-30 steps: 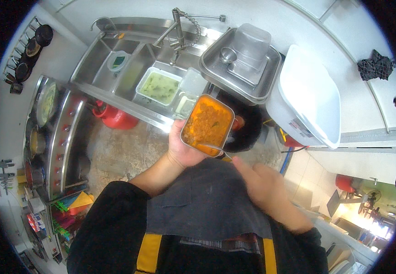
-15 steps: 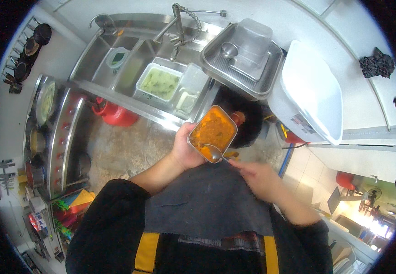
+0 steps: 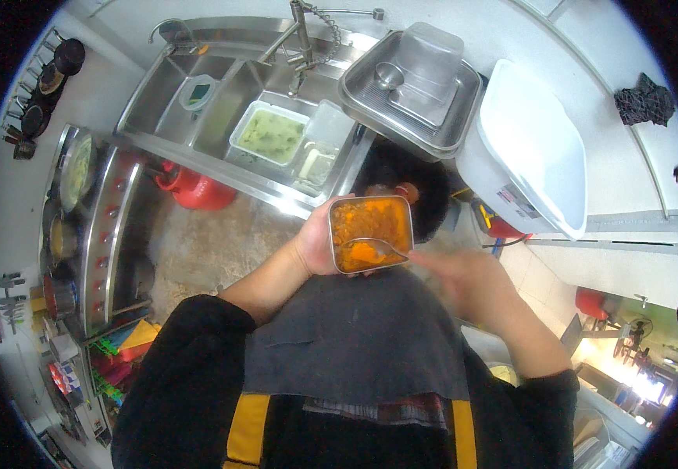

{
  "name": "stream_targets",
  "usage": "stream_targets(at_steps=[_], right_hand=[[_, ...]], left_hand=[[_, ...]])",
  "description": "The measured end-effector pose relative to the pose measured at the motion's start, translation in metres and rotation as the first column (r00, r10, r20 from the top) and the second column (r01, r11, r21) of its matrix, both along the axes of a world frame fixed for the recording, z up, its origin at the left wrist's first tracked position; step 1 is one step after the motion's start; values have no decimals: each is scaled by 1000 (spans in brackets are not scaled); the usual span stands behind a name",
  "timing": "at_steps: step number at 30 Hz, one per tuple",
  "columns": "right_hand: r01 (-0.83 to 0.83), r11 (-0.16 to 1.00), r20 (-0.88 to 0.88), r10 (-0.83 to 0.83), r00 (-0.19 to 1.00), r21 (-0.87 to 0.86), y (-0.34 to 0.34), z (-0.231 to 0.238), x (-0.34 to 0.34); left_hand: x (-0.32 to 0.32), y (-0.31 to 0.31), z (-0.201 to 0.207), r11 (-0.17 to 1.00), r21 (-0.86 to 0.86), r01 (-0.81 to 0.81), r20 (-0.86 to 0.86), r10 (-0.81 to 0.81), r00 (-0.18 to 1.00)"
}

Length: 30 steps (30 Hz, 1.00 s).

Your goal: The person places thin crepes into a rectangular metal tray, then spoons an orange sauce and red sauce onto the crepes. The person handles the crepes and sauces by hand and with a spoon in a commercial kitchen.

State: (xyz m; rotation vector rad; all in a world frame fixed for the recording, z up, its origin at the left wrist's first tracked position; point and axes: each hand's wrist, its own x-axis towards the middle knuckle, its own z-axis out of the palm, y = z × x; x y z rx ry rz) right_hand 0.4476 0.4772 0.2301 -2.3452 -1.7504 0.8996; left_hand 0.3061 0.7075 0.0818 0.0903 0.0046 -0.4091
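My left hand (image 3: 314,241) holds a small rectangular metal container (image 3: 332,248) from its left side and underneath, in front of my apron. Thick orange-brown food (image 3: 373,216) covers the inside of the container. A metal spoon (image 3: 376,243) dips into the near part of this food, over a brighter orange patch. My right hand (image 3: 468,277), blurred by motion, is closed around the spoon's handle at the container's right edge.
Beyond the container stands a black bin (image 3: 431,181) with scraps inside. A steel sink (image 3: 214,160) holds plastic tubs, one with greenish liquid (image 3: 272,134). A metal tray (image 3: 355,98) and a white tub (image 3: 522,148) are at the right; a stove (image 3: 103,234) is at the left.
The container has turned from slanted to nearly square-on and shifted slightly right. The spoon has moved further into the food, its handle now pointing right. My right hand has moved right.
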Motion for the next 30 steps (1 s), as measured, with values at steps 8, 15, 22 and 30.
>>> stream_targets(at_steps=[8, 15, 22, 30], right_hand=[[-1, 990, -104, -14, 995, -143, 4, -2, -5], [84, 993, -481, -116, 869, -88, 15, -38, 34], [343, 826, -629, -563, 535, -447, 9, -41, 60], [703, 704, -599, -609, 520, -105, -57, -100, 68]], left_hand=[[0, -8, -6, 993, 1, 118, -297, -112, 948], [7, -9, -18, 974, 32, 225, -279, -208, 938], [15, -6, -26, 968, -165, 191, -199, -222, 955], [-8, 14, -30, 998, 41, -57, -357, 68, 932]])
